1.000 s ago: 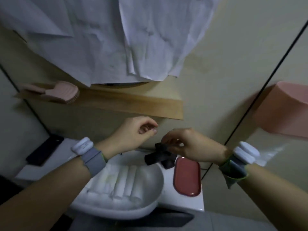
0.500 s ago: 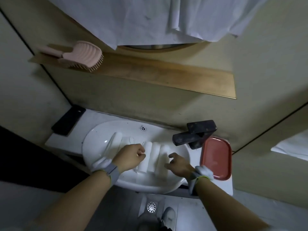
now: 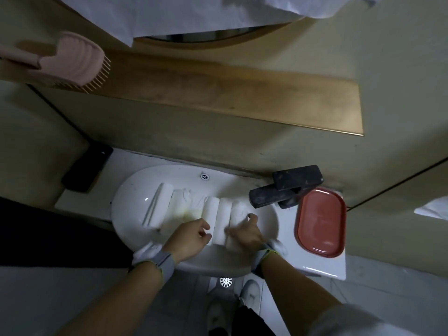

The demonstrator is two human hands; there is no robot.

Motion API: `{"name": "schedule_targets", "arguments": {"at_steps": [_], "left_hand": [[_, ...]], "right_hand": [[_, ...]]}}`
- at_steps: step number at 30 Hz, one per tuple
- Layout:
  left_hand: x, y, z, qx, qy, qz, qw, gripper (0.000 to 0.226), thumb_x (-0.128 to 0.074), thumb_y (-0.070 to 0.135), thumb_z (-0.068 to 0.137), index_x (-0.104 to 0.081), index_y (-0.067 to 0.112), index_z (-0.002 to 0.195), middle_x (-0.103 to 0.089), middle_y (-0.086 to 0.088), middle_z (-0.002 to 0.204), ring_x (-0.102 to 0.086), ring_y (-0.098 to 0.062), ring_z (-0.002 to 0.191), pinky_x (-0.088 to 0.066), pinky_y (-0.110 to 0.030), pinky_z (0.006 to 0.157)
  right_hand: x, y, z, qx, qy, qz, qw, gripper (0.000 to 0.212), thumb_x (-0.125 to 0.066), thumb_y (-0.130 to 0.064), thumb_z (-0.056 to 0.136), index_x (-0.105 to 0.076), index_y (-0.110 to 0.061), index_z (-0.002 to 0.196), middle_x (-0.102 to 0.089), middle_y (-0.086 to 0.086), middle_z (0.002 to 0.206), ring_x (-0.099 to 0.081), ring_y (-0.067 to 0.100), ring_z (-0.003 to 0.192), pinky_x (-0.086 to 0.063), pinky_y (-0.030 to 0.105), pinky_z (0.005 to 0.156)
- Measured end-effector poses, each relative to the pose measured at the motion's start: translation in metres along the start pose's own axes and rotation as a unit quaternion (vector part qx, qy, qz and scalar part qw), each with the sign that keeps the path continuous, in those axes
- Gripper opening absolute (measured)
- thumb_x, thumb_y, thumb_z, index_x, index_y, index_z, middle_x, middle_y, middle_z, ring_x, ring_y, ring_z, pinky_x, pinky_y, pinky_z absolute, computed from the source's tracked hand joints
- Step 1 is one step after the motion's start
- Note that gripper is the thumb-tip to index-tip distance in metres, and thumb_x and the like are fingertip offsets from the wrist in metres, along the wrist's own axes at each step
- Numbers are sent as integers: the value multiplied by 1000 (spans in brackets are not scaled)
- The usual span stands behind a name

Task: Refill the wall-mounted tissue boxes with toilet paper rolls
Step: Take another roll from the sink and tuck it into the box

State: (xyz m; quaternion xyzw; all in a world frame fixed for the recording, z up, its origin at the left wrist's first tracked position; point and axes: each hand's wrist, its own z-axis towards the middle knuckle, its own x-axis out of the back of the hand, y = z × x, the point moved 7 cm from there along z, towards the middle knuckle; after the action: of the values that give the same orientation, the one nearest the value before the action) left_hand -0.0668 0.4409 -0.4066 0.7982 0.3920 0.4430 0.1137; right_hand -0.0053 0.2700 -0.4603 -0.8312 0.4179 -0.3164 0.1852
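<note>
over sink (image 3: 126,209): right hand (image 3: 246,235) blurred on rolls (image 3: 224,220), grip unclear; left hand (image 3: 188,240) loosely curled, empty

Dim, murky bathroom view from above.
Wide-angle bending curves the edges; the right hand (image 3: 244,235) is motion-blurred; faint glare spots the sink (image 3: 135,190).

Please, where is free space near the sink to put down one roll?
Free: the flat red oval tray right of the black faucet, and the long wooden shelf right of the pink hairbrush. Crowded: the white basin, filled with white paper rolls and both hands.
</note>
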Motion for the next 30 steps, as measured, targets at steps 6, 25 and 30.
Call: {"name": "schedule_targets", "arguments": {"at_steps": [6, 25, 30], "left_hand": [[-23, 24, 33, -12, 7, 45, 999, 49, -57, 27, 95, -46, 8, 139, -61, -11, 127, -58, -28, 118, -44, -29, 100], [-63, 66, 62, -29, 56, 176, 982, 85, -62, 23, 87, -10, 38, 153, -44, -24, 133, -50, -43, 117, -48, -47, 94], [-38, 48, 29, -38, 26, -116, 992, 83, -60, 7, 83, -17, 33, 149, -58, -10, 109, -61, -28, 75, -45, -30, 59]], "right_hand": [[39, 1, -12, 48, -36, 52, 997, 102, -82, -50, 62, -25, -23, 142, -57, 8, 125, -63, 24, 104, -54, 35, 87], [79, 11, -53, 75, -65, 89, 991, 64, -76, -29, 82, -34, -25, 129, -55, 0, 114, -58, 11, 96, -49, 21, 71], [63, 8, -59, 70, -59, 84, 992, 64, -78, -28, 80, -35, -17, 125, -58, 5, 108, -63, 19, 94, -56, 34, 77]]}}
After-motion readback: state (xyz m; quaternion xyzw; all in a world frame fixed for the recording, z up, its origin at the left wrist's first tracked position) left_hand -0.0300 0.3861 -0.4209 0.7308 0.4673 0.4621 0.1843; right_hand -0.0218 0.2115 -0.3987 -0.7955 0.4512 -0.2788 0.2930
